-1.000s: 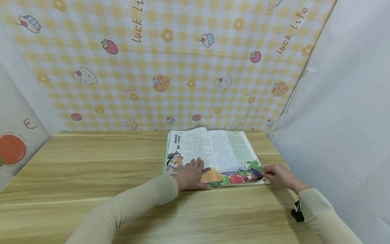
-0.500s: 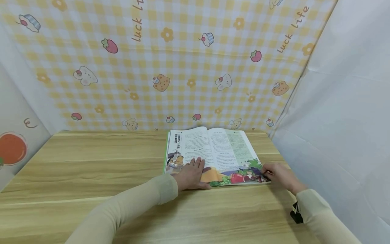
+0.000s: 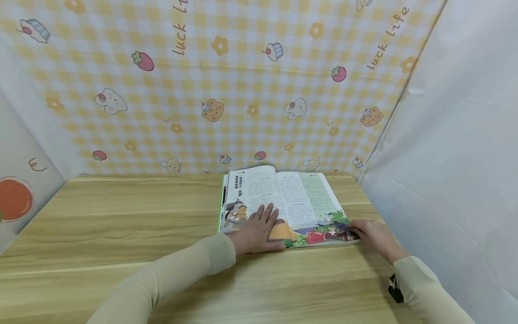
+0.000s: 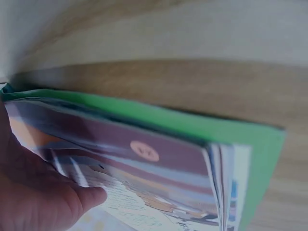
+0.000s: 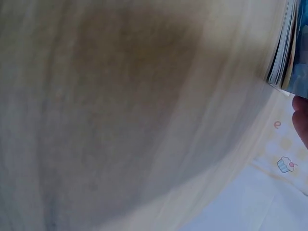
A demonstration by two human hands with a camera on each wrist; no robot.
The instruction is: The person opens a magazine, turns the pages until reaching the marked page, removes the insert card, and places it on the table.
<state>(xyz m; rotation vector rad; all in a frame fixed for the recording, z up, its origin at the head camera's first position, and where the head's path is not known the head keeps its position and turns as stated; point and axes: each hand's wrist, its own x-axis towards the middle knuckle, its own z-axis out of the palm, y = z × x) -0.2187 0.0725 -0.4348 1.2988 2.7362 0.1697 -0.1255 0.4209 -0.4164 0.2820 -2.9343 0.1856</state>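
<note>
An open magazine (image 3: pixel 297 202) lies on the wooden table, with text on both pages and fruit artwork along the lower right. My left hand (image 3: pixel 259 231) rests with spread, straight fingers on the lower part of the left page, the thumb near the bottom edge. In the left wrist view, the green cover (image 4: pixel 192 125) sticks out beyond the stacked pages. My right hand (image 3: pixel 374 236) pinches the lower right page corner (image 3: pixel 351 235), its fingertips partly hidden. Only a bit of the right fingers (image 5: pixel 301 118) shows beside the magazine corner in the right wrist view.
A yellow checked cloth (image 3: pixel 243 90) hangs behind the wooden table (image 3: pixel 121 225). White sheeting (image 3: pixel 453 157) stands close on the right, near my right hand. A small black object (image 3: pixel 395 290) is beside the right cuff.
My left hand has slid slightly right, and the upper left pages have shifted right with it, baring more of the pages beneath. My right hand stays at the corner with little movement.
</note>
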